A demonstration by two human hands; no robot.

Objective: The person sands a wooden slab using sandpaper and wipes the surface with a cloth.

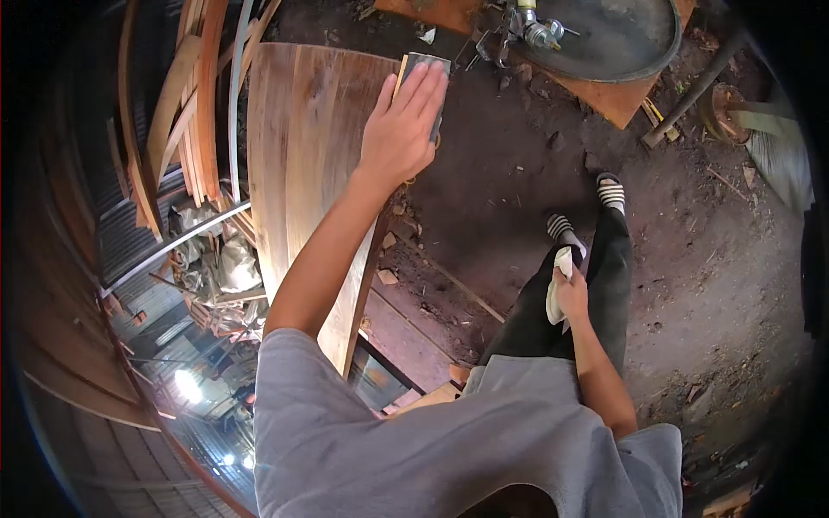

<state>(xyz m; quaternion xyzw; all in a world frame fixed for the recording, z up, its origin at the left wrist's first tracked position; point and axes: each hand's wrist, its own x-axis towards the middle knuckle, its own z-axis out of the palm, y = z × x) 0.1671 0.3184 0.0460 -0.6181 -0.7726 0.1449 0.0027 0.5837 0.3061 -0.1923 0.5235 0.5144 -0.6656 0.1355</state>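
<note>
My left hand (401,125) lies over a flat dark sanding block (439,73) with a pale edge. Its fingers stretch across the block's top, and the thumb is hidden. Under the block is the edge of a wide wooden panel (294,129) made of joined brown boards, at the far right corner of the panel. Down beside my leg, my right hand (570,295) is closed around a bunched whitish cloth (557,289), which hangs out above and below the fingers.
Curved wooden strips (205,95) lean at the left beside a metal bar (177,246) and crumpled plastic (237,263). Ahead, a spray gun (540,33) rests on a round dark drum top (604,43). A slanting pole (699,86) stands right, over dirt ground (501,173).
</note>
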